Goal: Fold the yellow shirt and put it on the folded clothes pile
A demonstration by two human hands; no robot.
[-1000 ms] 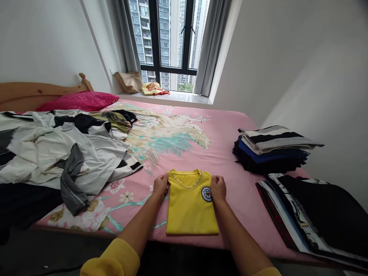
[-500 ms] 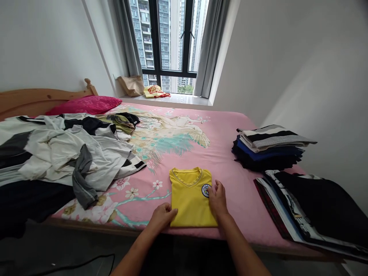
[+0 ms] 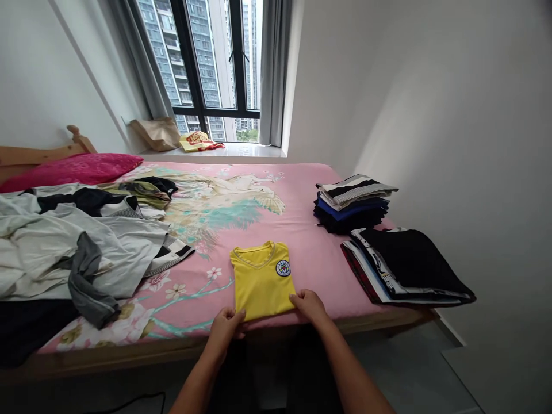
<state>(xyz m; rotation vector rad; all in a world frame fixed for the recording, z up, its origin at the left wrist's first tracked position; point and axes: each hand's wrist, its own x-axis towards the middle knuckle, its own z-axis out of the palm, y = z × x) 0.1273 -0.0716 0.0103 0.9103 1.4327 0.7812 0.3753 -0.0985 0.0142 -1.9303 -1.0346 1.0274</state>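
A folded yellow T-shirt [image 3: 262, 287] with a V-neck and a round badge on its chest lies near the front edge of the bed, collar pointing away from me. My left hand [image 3: 225, 329] is closed on its near left corner, thumb on top and fingers underneath. At the near right corner, my right hand [image 3: 309, 305] grips the shirt in the same way, thumb over the fabric. The fingers under the cloth are partly hidden.
Loose clothes [image 3: 99, 247] lie heaped on the bed's left side. On the right are a stack of folded striped, blue and black clothes [image 3: 353, 207] and a nearer stack topped with black [image 3: 414, 259]. A red pillow [image 3: 81, 168] lies by the headboard [image 3: 38, 155].
My right hand has moved from beside the badge down to the shirt's near right corner. My left hand stays at the near left corner. The view has turned right.
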